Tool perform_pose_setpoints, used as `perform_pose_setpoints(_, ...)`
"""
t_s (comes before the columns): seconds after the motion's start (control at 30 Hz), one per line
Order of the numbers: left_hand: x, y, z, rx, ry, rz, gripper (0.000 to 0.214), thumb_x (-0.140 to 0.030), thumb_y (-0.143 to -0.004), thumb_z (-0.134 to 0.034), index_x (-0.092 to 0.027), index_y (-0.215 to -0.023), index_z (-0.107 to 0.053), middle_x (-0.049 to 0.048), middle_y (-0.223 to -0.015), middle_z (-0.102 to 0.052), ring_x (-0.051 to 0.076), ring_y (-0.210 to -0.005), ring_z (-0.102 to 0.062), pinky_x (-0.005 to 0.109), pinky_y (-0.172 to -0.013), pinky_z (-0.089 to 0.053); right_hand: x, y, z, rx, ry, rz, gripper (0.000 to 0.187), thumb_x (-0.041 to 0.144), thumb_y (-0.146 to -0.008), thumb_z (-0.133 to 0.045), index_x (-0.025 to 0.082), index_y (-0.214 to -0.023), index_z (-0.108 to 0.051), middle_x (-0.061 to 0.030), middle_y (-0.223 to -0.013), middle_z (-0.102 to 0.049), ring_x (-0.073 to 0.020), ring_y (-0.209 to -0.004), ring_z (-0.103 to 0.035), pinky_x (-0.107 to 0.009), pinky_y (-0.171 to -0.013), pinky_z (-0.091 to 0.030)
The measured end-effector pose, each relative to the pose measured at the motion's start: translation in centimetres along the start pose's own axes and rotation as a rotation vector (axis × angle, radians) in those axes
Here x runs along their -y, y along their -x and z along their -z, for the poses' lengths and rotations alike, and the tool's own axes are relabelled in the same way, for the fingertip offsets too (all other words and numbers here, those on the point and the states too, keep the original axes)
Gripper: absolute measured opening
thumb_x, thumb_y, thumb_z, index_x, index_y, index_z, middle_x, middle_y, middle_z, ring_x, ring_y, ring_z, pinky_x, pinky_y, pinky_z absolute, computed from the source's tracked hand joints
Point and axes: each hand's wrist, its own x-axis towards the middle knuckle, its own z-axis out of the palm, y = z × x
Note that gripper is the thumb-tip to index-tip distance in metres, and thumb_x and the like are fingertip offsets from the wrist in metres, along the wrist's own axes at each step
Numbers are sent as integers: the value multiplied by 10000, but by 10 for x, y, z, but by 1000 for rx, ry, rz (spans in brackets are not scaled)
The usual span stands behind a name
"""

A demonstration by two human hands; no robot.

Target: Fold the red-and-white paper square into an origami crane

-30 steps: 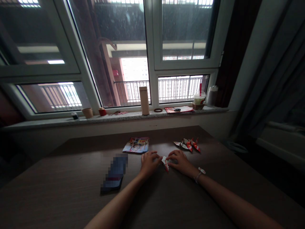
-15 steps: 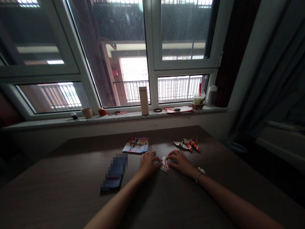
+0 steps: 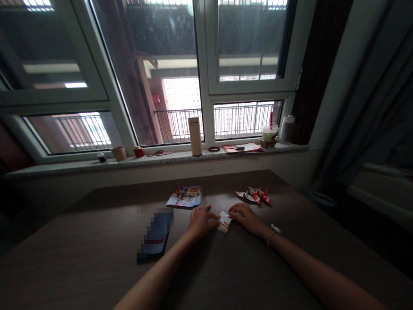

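From where I stand, both forearms come in over the near edge of the tabletop (image 3: pixel 97 241) and slant inward, wrists low, backs of the hands up. The left hand (image 3: pixel 202 221) is arched, its thumb and index finger meeting the left side of a small folded printed paper (image 3: pixel 225 224); I can't tell whether they pinch it or just press it down. The right hand (image 3: pixel 245 216), with a bracelet (image 3: pixel 272 234) at its wrist, curls its fingertips at the paper's upper right corner, its grip equally unclear to me. The paper lies between them, nearer the tabletop's far edge. Folded paper figures (image 3: pixel 258 196) sit beyond the right hand, towards the far right corner.
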Motion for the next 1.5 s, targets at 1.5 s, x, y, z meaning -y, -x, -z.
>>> perform_pose_setpoints(1.5, -4, 3, 11, 128, -15, 2, 466, -610, -732, -675, -356, -1119, -728, 35, -1502, -462, 334, -1391, -341, 500, -1180, -184, 17, 1, 20, 172, 22, 113, 69, 307, -800, -701, 267, -784, -755, -20, -1004, -748, -284, -1242, -493, -510, -1117, -243)
